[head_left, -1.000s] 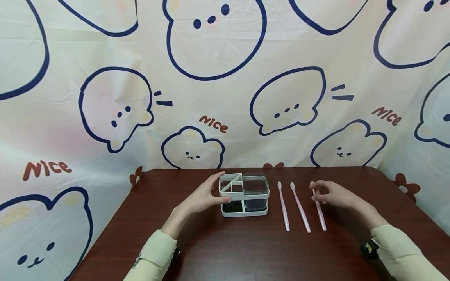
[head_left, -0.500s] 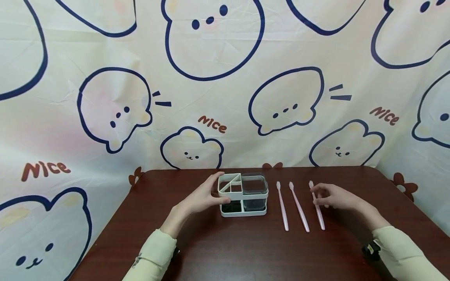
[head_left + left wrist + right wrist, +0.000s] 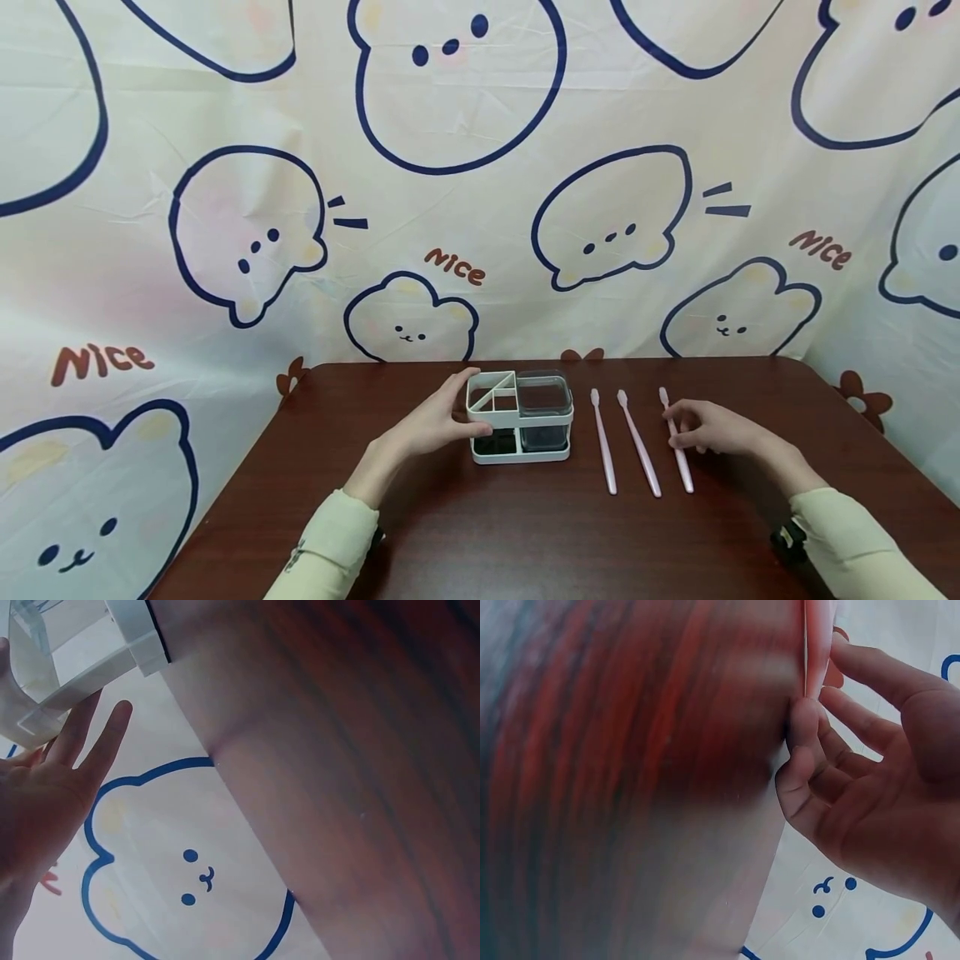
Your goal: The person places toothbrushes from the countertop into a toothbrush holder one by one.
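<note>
A pale, two-tier toothbrush holder [image 3: 493, 420] with divided slots and a clear cup [image 3: 545, 394] stands on the table. My left hand [image 3: 429, 430] grips its left end, thumb in front and fingers behind; the left wrist view shows the holder's frame [image 3: 88, 679] against the fingers. Three pink toothbrushes lie to the right, heads toward the back: a left one [image 3: 604, 443], a middle one [image 3: 640, 445] and a right one [image 3: 683, 468]. Thumb and fingers of my right hand [image 3: 718, 427] pinch the right toothbrush below its head, while its handle lies along the table.
The dark brown table [image 3: 510, 533] reaches back to a cream curtain [image 3: 495, 208] printed with blue-outlined cartoon faces. Bare tabletop lies in front of the holder and the toothbrushes. A dark wrist device [image 3: 790, 537] sits at the right sleeve.
My right hand has shifted slightly down the right toothbrush, from near its head toward its handle. The left hand and the holder have stayed put.
</note>
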`<state>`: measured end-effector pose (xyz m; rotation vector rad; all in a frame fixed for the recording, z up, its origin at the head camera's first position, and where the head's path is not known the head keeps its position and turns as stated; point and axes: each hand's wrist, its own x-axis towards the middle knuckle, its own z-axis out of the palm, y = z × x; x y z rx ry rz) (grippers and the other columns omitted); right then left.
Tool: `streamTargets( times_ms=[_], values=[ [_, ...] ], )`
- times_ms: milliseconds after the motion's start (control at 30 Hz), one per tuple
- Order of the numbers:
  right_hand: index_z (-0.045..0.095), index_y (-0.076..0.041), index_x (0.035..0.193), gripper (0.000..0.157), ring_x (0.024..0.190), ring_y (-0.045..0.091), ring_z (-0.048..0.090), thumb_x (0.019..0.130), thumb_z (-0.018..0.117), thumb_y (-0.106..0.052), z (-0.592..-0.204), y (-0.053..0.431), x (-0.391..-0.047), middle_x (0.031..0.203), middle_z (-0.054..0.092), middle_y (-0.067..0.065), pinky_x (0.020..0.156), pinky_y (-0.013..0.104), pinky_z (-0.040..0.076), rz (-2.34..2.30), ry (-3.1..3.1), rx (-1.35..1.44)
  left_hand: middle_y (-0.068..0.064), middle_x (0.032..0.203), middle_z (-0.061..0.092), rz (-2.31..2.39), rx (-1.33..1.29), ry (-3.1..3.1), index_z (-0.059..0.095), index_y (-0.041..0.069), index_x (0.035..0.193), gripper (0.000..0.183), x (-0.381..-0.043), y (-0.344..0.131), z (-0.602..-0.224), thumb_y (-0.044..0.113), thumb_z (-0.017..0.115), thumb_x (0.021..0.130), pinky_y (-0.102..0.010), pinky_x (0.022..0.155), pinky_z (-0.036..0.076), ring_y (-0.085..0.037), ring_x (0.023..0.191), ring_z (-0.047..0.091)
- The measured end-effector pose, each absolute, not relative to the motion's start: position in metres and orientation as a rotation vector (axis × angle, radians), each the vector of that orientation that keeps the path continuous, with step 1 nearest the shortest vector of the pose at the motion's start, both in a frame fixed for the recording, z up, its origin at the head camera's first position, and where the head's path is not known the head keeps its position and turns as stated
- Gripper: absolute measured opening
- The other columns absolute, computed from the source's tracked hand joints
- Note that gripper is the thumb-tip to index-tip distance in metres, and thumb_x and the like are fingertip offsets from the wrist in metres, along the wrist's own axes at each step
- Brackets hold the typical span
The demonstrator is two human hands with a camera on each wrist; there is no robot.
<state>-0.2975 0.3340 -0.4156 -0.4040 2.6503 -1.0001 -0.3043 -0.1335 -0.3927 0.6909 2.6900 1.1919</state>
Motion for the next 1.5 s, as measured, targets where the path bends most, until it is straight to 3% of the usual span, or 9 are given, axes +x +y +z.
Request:
streamTargets(
  times_ms=[233, 533, 833, 1300, 1500],
  values=[
    [0.053, 0.003, 0.13, 0.05, 0.061, 0.017, 0.051, 0.09, 0.072, -0.02, -0.414, 0.329, -0.296, 0.082, 0.052, 0.004, 0.05, 0.028, 0.042, -0.97, 2.665, -0.359, -0.002, 0.158, 0.029, 1.201, 0.703, 2.682, 0.024, 0.028, 0.156, 0.096, -0.304, -0.133, -0.392, 0.05, 0.079, 0.08, -0.052, 0.109, 0.042, -0.024, 0.132, 0.044],
    [0.058, 0.003, 0.119, 0.033, 0.061, 0.017, 0.052, 0.091, 0.065, -0.012, -0.416, 0.322, -0.293, 0.081, 0.053, 0.006, 0.052, 0.03, 0.045, -0.879, 2.755, -0.324, -0.002, 0.159, 0.027, 1.197, 0.693, 2.681, 0.023, 0.028, 0.156, 0.096, -0.304, -0.134, -0.393, 0.048, 0.079, 0.081, -0.054, 0.111, 0.039, -0.024, 0.134, 0.041],
    [0.056, 0.004, 0.12, 0.033, 0.061, 0.018, 0.053, 0.091, 0.062, -0.011, -0.413, 0.325, -0.295, 0.081, 0.055, 0.007, 0.05, 0.031, 0.045, -0.928, 2.82, -0.298, -0.001, 0.159, 0.027, 1.209, 0.696, 2.678, 0.023, 0.031, 0.155, 0.095, -0.304, -0.133, -0.393, 0.046, 0.08, 0.081, -0.056, 0.112, 0.037, -0.024, 0.136, 0.039],
    [0.051, 0.005, 0.125, 0.037, 0.06, 0.018, 0.054, 0.092, 0.061, -0.008, -0.401, 0.317, -0.298, 0.083, 0.054, 0.008, 0.051, 0.029, 0.045, -0.988, 2.923, -0.331, -0.003, 0.158, 0.027, 1.205, 0.71, 2.672, 0.023, 0.026, 0.156, 0.094, -0.304, -0.134, -0.393, 0.039, 0.08, 0.083, -0.054, 0.11, 0.04, -0.025, 0.132, 0.042],
    [0.053, 0.003, 0.124, 0.036, 0.066, 0.019, 0.053, 0.09, 0.062, -0.007, -0.392, 0.309, -0.3, 0.088, 0.054, 0.01, 0.056, 0.029, 0.045, -0.969, 3.029, -0.386, -0.004, 0.159, 0.025, 1.187, 0.711, 2.679, 0.022, 0.028, 0.156, 0.093, -0.304, -0.134, -0.394, 0.039, 0.079, 0.084, -0.055, 0.112, 0.037, -0.024, 0.137, 0.039]
  ],
)
